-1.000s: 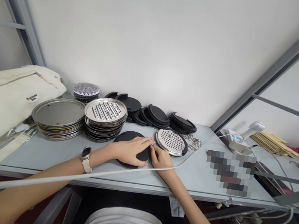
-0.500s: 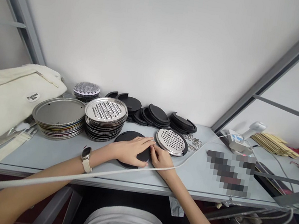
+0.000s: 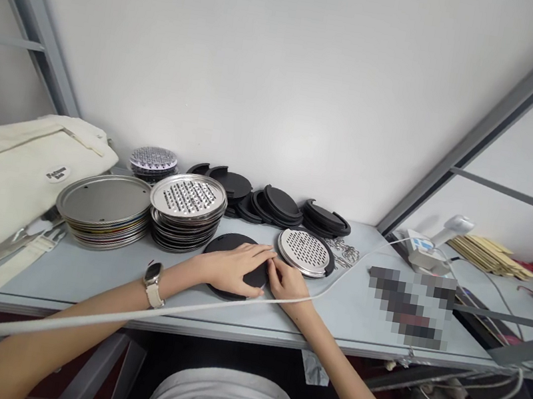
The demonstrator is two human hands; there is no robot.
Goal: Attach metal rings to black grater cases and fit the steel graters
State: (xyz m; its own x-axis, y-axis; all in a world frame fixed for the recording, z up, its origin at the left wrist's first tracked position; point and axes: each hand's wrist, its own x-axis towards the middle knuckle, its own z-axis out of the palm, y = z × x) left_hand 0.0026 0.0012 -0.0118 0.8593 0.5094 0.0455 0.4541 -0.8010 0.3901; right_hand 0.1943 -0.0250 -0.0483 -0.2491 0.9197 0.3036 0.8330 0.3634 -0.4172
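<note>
The left hand (image 3: pixel 238 269) lay flat, fingers spread over the black disc (image 3: pixel 223 244) on the tabletop (image 3: pixel 345 310), seemingly to steady it, while the right hand (image 3: pixel 287 285) curled its fingertips in at the disc's three o'clock rim; whether they pinched anything could not be told. The perforated metal plate (image 3: pixel 303 250) lay just beside it at two o'clock and the stack of grater plates (image 3: pixel 189 197) at ten, probably for easy reach, with notched black pieces (image 3: pixel 282 202) beyond at one.
</note>
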